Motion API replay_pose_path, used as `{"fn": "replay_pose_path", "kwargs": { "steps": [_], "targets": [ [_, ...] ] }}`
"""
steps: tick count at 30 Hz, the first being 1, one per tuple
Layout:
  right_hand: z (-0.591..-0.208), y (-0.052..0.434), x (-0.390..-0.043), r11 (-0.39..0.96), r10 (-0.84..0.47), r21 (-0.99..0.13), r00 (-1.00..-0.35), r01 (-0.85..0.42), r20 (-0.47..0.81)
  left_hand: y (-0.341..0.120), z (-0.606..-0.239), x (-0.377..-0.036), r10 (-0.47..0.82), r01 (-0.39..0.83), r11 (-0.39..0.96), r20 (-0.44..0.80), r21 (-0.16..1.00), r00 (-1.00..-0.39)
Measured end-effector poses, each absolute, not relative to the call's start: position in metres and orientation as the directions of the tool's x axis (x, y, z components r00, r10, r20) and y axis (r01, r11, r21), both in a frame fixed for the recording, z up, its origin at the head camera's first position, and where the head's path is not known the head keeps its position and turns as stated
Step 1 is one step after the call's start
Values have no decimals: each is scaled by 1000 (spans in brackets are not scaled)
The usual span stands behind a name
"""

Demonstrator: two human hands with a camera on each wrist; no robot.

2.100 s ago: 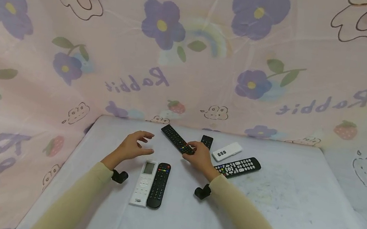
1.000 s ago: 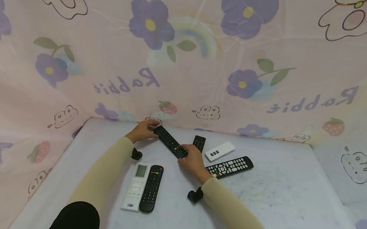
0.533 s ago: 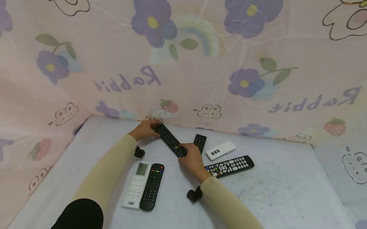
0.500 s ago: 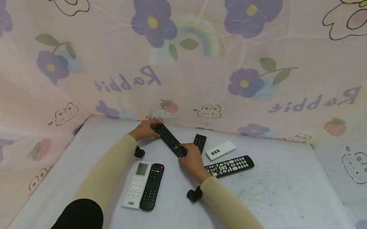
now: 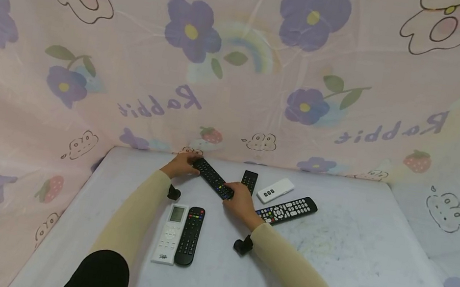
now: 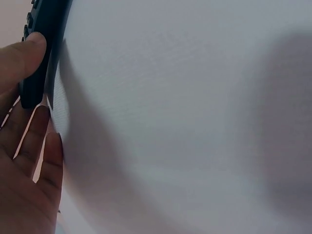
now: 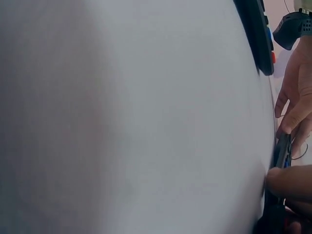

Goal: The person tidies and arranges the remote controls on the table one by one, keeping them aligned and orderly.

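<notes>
Both hands, left hand [image 5: 179, 165] and right hand [image 5: 241, 199], pinch the long black remote [image 5: 213, 178] by its ends; a weak grip could drop it onto the surface [image 5: 329, 257].

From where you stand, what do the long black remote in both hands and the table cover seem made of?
Long black remote: likely hard matte plastic with small rubbery-looking buttons, some coloured. Table cover: probably thin cloth or plastic sheet, pale and dull, faintly wrinkled and stained.

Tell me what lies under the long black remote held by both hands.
Under the long black remote only the pale table cover shows. The left hand grips its far end, the right hand its near end; what their fingers cover underneath cannot be seen.
</notes>
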State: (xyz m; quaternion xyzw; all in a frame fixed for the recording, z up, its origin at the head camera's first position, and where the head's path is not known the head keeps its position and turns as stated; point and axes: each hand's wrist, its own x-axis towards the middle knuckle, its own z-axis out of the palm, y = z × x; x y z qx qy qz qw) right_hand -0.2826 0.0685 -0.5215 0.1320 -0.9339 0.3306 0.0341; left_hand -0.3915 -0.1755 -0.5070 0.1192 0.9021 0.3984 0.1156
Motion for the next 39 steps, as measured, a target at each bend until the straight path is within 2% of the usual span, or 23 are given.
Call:
{"fn": "replay_pose_path", "kwargs": {
  "steps": [20, 32, 39],
  "targets": [
    [-518, 77, -284, 672, -232, -694, -964, -256, 132, -176, -500, -385, 305, 92, 605, -123, 791, -944],
    [-508, 81, -274, 574, -296, -727, -923, -377, 245, -192, -486, -373, 367, 121, 546, -106, 829, -924],
    [-502, 86, -265, 519, -282, -779, -931, -352, 233, -192, -481, -367, 373, 86, 525, -138, 847, -918]
  ]
}}
